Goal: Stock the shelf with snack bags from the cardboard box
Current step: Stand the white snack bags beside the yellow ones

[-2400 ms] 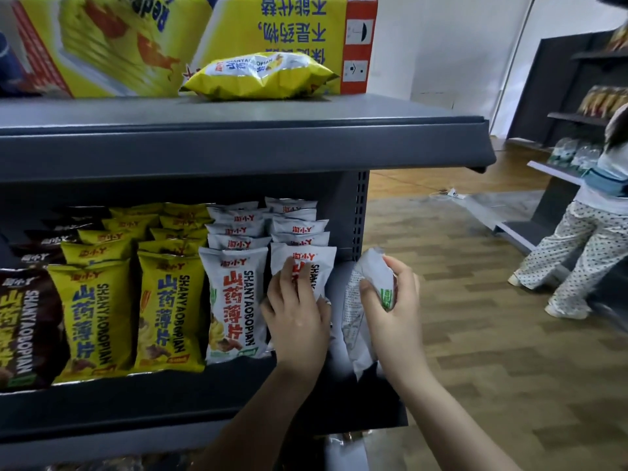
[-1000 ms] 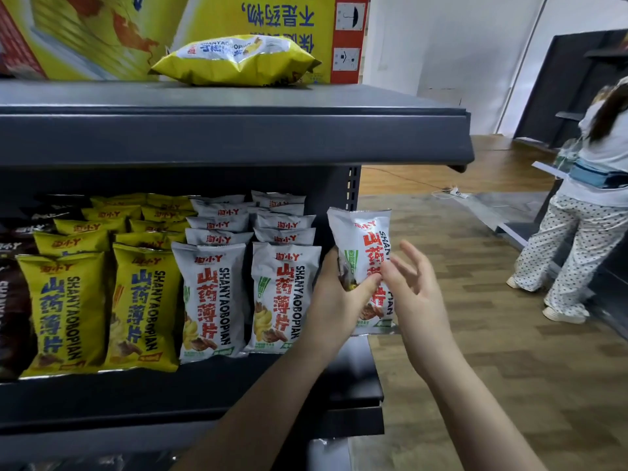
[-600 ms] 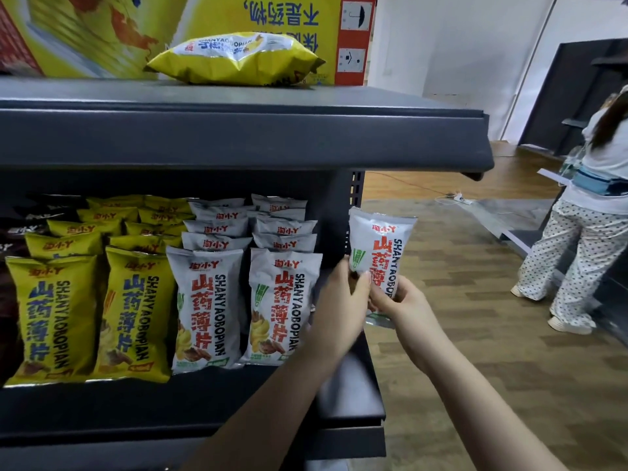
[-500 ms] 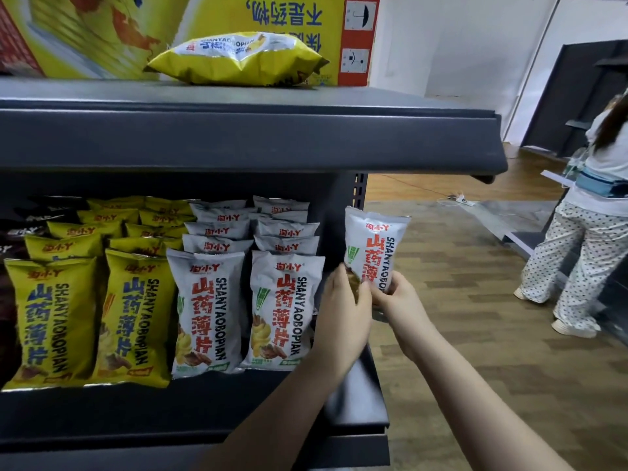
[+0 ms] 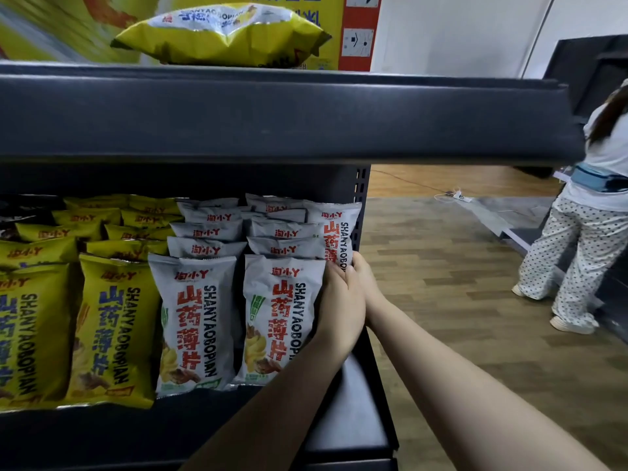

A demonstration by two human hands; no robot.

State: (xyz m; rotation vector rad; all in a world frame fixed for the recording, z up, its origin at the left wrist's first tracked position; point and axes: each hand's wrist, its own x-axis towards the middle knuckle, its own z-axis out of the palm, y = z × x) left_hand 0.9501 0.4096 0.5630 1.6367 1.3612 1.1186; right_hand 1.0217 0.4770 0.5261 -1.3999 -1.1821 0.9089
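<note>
Fingers (image 5: 334,277) of both hands curl around upright grey snack bag (image 5: 334,232) on shelf (image 5: 356,385).

The left hand (image 5: 339,307) covers the lower half of the white snack bag (image 5: 336,232) at the shelf's right end, and most of the right hand (image 5: 362,277) sits behind it, so neither grip is clear. The yellow box (image 5: 68,25) on the top shelf is blurred and cut by the upper edge. The dark bags (image 5: 13,212) at far left are cropped. The bystander (image 5: 588,212) runs off the right edge.
</note>
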